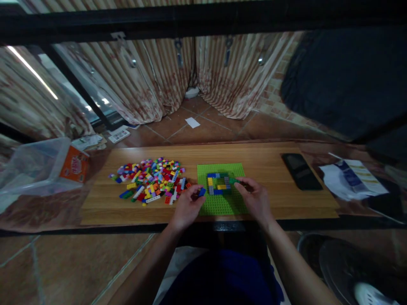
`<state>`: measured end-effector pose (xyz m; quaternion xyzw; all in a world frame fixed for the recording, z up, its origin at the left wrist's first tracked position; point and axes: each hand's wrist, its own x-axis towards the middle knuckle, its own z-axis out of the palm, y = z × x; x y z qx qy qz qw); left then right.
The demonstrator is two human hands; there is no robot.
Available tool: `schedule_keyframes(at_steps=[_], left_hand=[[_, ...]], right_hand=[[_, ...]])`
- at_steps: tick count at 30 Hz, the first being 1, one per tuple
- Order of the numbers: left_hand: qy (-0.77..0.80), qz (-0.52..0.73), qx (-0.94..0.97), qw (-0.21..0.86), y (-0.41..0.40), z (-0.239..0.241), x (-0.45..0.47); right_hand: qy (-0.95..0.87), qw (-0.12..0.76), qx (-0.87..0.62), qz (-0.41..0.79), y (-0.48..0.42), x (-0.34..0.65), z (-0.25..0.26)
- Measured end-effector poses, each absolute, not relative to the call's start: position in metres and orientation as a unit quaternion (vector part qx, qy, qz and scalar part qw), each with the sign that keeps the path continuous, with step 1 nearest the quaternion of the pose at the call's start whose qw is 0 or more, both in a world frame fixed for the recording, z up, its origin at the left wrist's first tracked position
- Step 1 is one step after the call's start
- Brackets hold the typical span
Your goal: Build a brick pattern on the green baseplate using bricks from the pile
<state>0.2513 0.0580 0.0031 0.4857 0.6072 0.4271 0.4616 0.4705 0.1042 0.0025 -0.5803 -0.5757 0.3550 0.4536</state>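
Observation:
A green baseplate [222,205] lies on the wooden board [280,199], carrying a small square ring of grey, blue, yellow and green bricks [218,182]. My left hand [187,207] rests at the plate's left edge, fingers pinched on a blue brick [202,192]. My right hand [254,197] sits at the plate's right side, its fingers closed on a green brick [234,181] at the ring's right corner. A pile of several loose coloured bricks [151,180] lies just left of my left hand.
A black phone [301,170] lies on the board at the right. Papers and a white bag [352,178] sit farther right. A clear plastic tub [34,167] and an orange box [74,163] stand at the left. Curtains hang behind.

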Motion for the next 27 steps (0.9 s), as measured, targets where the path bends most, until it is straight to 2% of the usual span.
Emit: schedule_keyframes(at_steps=[6,12,21,27], left_hand=[[0.654,0.454,0.444,0.410,0.025,0.002,0.229],[0.681,0.438,0.462,0.363,-0.012,0.004,0.192],[0.690,0.393,0.568,0.217,-0.025,-0.004,0.169],[0.699,0.377,0.589,0.147,-0.010,-0.016,0.161]], right_hand=[[-0.678,0.375,-0.503,0.383,0.062,0.426,0.002],[-0.783,0.314,-0.433,0.316,0.043,0.381,-0.020],[-0.850,0.309,-0.378,0.196,0.056,0.354,-0.031],[-0.832,0.327,-0.396,0.211,0.053,0.350,-0.030]])
